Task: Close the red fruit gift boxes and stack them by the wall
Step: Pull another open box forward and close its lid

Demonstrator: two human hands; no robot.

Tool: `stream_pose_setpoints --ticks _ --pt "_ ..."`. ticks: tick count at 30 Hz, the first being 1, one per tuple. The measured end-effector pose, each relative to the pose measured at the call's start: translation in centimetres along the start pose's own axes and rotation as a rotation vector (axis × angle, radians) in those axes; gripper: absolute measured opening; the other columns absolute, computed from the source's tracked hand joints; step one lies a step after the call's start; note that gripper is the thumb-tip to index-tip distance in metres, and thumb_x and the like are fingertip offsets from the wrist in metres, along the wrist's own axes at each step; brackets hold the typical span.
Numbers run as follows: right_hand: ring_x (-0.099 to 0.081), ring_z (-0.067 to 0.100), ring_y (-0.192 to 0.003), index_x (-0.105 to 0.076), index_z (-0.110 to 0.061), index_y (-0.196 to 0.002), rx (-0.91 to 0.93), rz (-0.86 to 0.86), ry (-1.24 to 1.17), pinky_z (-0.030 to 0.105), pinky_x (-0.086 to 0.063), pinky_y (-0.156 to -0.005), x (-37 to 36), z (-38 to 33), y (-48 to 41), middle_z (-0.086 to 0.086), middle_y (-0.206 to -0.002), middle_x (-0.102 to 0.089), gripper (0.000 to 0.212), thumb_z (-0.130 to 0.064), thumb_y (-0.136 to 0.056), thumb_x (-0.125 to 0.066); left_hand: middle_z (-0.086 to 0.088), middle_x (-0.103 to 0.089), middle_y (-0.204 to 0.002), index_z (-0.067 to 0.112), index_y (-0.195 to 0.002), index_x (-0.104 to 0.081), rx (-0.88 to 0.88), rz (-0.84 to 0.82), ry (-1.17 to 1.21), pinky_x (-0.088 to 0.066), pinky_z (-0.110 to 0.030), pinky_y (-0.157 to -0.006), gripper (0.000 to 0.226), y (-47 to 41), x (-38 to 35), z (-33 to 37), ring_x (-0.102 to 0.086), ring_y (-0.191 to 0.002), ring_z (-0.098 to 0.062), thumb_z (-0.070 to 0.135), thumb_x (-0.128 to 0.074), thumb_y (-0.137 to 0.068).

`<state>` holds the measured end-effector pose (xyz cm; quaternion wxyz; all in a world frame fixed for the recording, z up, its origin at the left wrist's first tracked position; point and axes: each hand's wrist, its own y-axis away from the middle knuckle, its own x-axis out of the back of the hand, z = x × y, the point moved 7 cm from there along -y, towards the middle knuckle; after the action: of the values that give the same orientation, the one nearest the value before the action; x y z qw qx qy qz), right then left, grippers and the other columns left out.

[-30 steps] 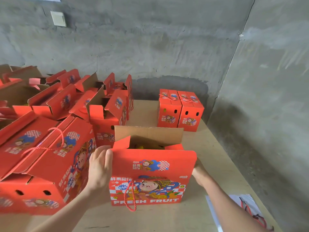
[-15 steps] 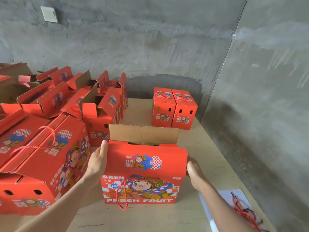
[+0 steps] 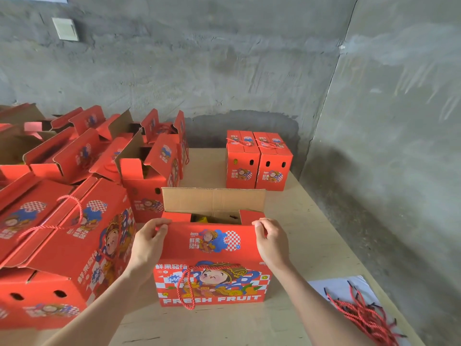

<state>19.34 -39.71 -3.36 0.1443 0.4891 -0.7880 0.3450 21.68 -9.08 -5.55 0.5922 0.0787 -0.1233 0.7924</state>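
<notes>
On plywood table [image 3: 311, 245] | glossy red box [image 3: 212, 283] | both hands pinch flap

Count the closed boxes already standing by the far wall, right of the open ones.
2. They stand side by side on the table by the far wall: left closed box, right closed box, nothing stacked on either. Anything behind them would be hidden.
</notes>
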Motion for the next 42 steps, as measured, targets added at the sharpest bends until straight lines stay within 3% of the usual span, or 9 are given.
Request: stream_pose_setpoints --ticks 2,5,11,18,24,29,34,39,42 --pt "-0.06 0.023 -0.091 -0.069 0.0 -0.091 -0.003 0.001 0.022 0.028 -0.045 -0.077 -0.2 0.2 0.0 0.011 -0.098 -0.066 0.02 -0.011 -0.095 -0.053 0.0 -0.063 -0.094 0.023 -0.095 -0.063 -0.055 -0.027 -0.075 -0.053 -0.039 -0.071 0.012 0.3 -0.2 0.4 -0.06 -0.081 -0.02 0.016 -0.054 -0.095" --pt "-0.059 0.025 -0.087 -0.068 0.004 -0.088 0.018 0.015 0.079 0.029 -0.044 -0.074 -0.4 0.1 -0.1 0.014 -0.094 -0.063 0.022 -0.012 -0.095 -0.055 -0.009 -0.058 -0.107 0.006 -0.095 -0.065 -0.236 0.03 -0.302 -0.042 -0.034 -0.088 0.008 0.4 -0.1 1.5 -0.051 -0.099 -0.022 0.008 -0.058 -0.091" --pt "-0.053 0.026 -0.082 -0.062 0.004 -0.072 0.014 -0.014 0.195 0.03 -0.037 -0.069 -1.1 0.2 -0.6 0.009 -0.08 -0.052 0.034 -0.016 -0.097 -0.05 -0.008 -0.063 -0.095 0.006 -0.091 -0.062 -0.365 0.006 -0.788 -0.04 -0.042 -0.083 0.022 0.0 -1.9 3.1 -0.051 -0.093 -0.03 0.022 -0.048 -0.097" --pt "-0.052 0.022 -0.086 -0.063 0.002 -0.074 0.017 0.009 0.231 0.024 -0.033 -0.067 -1.1 0.2 -0.4 0.006 -0.079 -0.054 0.033 -0.019 -0.097 -0.051 -0.012 -0.06 -0.09 0.0 -0.078 -0.065 -0.38 0.052 -0.725 -0.04 -0.045 -0.079 0.026 0.0 -2.0 2.8 -0.048 -0.087 -0.031 0.014 -0.052 -0.095" --pt "-0.048 0.02 -0.096 -0.051 -0.011 -0.067 0.019 -0.018 0.286 0.022 -0.033 -0.069 -1.5 0.1 -0.6 0.001 -0.078 -0.054 0.032 -0.021 -0.098 -0.047 -0.004 -0.062 -0.1 0.008 -0.091 -0.067 -0.346 -0.018 -0.789 -0.036 -0.041 -0.086 0.029 -1.1 -2.5 1.9 -0.047 -0.096 -0.026 0.022 -0.043 -0.099" --pt "-0.047 0.021 -0.101 -0.062 -0.006 -0.087 0.016 -0.068 0.299 0.025 -0.036 -0.075 -1.8 0.5 -0.9 0.006 -0.092 -0.063 0.024 -0.021 -0.098 -0.047 -0.005 -0.06 -0.095 0.005 -0.084 -0.069 -0.228 0.062 -0.704 -0.027 -0.043 -0.089 0.027 -1.0 -1.9 1.4 -0.041 -0.101 -0.03 0.022 -0.052 -0.095" --pt "-0.045 0.02 -0.107 -0.065 -0.001 -0.099 -0.032 -0.109 0.376 0.024 -0.038 -0.084 -2.0 1.0 -1.2 0.009 -0.105 -0.05 0.034 -0.027 -0.1 -0.044 -0.014 -0.057 -0.092 -0.002 -0.079 -0.067 -0.247 -0.004 -0.573 -0.026 -0.035 -0.089 0.022 -0.9 -1.8 1.5 -0.048 -0.095 -0.037 0.009 -0.055 -0.093" --pt "-0.052 0.017 -0.108 -0.061 0.0 -0.11 -0.082 -0.183 0.375 0.023 -0.043 -0.084 -2.5 1.2 -1.5 0.006 -0.119 -0.044 0.035 -0.027 -0.101 -0.042 -0.015 -0.042 -0.129 0.002 -0.094 -0.065 -0.006 0.007 -0.525 -0.029 -0.04 -0.1 0.013 -1.4 -1.3 0.4 -0.035 -0.12 -0.034 0.011 -0.056 -0.091" --pt "-0.053 0.019 -0.108 -0.059 -0.002 -0.111 -0.109 -0.212 0.383 0.028 -0.045 -0.085 -2.8 1.1 -1.6 0.006 -0.121 -0.044 0.032 -0.026 -0.101 -0.042 -0.016 -0.042 -0.131 0.006 -0.128 -0.04 0.191 -0.122 -0.22 -0.045 -0.039 -0.088 0.037 -1.8 -1.8 -0.5 -0.05 -0.104 -0.029 0.009 -0.052 -0.093"
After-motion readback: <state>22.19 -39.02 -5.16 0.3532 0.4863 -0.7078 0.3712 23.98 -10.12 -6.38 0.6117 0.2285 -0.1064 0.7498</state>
